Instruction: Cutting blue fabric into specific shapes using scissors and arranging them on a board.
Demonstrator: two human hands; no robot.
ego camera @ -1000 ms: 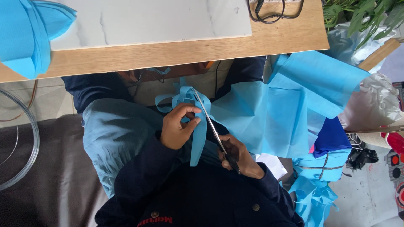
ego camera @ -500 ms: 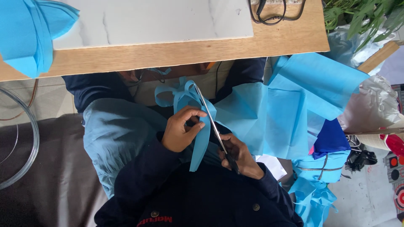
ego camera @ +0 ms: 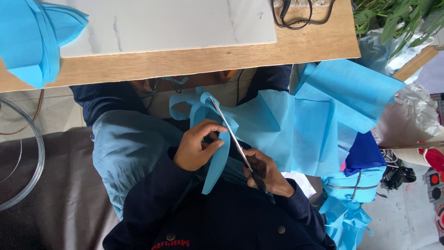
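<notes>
My left hand [ego camera: 199, 147] pinches a strip of light blue fabric [ego camera: 217, 159] over my lap. My right hand [ego camera: 268, 172] grips the dark handles of long metal scissors [ego camera: 231, 135]. The blades point up and away, lying along the edge between the strip and a wide sheet of the same blue fabric [ego camera: 296, 125] spread to the right. Loops of cut strip [ego camera: 189, 103] curl above my left hand. Both sleeves are dark navy.
A wooden table [ego camera: 185, 62] with a white marble-look board [ego camera: 162, 23] lies ahead. Folded blue fabric [ego camera: 32, 41] sits at its left end. A black cable [ego camera: 296, 14] lies at the top. More blue bundles [ego camera: 351, 194], clear plastic and plants crowd the right.
The scissors have advanced slightly along the fabric edge, and my left hand has shifted its pinch a little lower on the strip.
</notes>
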